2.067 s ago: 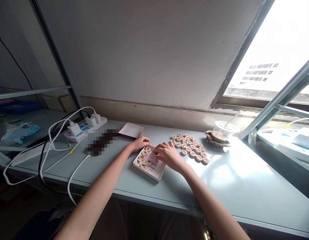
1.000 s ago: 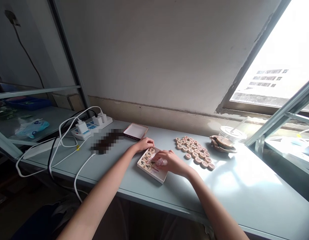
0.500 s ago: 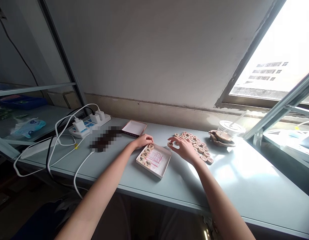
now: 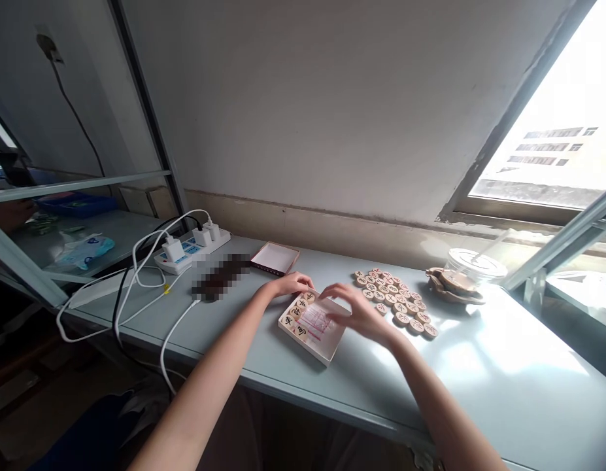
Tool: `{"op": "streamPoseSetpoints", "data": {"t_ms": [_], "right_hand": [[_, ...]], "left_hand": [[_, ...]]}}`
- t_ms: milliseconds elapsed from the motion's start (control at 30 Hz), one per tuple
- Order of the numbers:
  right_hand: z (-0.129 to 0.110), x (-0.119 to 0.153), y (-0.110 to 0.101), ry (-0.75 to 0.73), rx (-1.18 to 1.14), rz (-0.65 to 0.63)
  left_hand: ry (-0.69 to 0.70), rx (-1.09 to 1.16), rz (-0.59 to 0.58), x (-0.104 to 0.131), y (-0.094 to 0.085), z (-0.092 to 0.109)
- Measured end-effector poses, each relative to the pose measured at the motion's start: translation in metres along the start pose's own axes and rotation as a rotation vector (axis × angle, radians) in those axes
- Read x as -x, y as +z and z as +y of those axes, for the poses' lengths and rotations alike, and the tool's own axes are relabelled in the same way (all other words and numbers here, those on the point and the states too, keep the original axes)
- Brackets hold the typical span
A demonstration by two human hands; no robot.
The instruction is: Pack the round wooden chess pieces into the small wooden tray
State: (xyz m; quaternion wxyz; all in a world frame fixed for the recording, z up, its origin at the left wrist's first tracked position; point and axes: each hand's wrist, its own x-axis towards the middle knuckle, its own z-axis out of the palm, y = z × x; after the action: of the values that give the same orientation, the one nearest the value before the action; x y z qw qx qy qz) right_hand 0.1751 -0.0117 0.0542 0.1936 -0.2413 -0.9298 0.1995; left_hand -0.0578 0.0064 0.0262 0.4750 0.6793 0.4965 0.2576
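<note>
My left hand rests with bent fingers against the far left corner of a shallow open box, its fingertips at the rim. Inside the box, round wooden Chinese chess pieces line the left side, one more piece lies beside them, and a paper with pink lines shows on the bottom. My right hand reaches over the box's right edge, slightly blurred, with fingers and thumb curled around a chess piece that they hide. To its right, several loose chess pieces lie in a cluster on the grey table.
The box's lid lies upturned behind my left hand. At the left are a power strip with plugs, white cables and a pixelated dark object. A brown leaf-shaped dish and a lidded plastic cup stand right.
My right hand has carried a chess piece left from beside the cluster to over the box. My left hand stays at the box corner. The whole view has shifted slightly.
</note>
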Motion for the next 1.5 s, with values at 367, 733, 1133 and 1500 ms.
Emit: {"op": "streamPoseSetpoints", "data": {"t_ms": [367,733,1133,1500], "right_hand": [[-0.026,-0.003,0.024,-0.085,-0.179,-0.166],[0.038,0.016,-0.022,0.272,0.198,0.099],[-0.002,-0.015,0.01,0.035,0.426,0.03],[-0.008,-0.012,0.007,0.104,0.335,0.098]], "left_hand": [[0.025,-0.055,-0.008,0.005,0.001,0.005],[-0.019,-0.002,-0.008,0.007,0.003,0.007],[0.064,-0.095,-0.017,0.002,0.001,0.003],[0.073,-0.125,0.002,-0.004,0.0,-0.009]]}}
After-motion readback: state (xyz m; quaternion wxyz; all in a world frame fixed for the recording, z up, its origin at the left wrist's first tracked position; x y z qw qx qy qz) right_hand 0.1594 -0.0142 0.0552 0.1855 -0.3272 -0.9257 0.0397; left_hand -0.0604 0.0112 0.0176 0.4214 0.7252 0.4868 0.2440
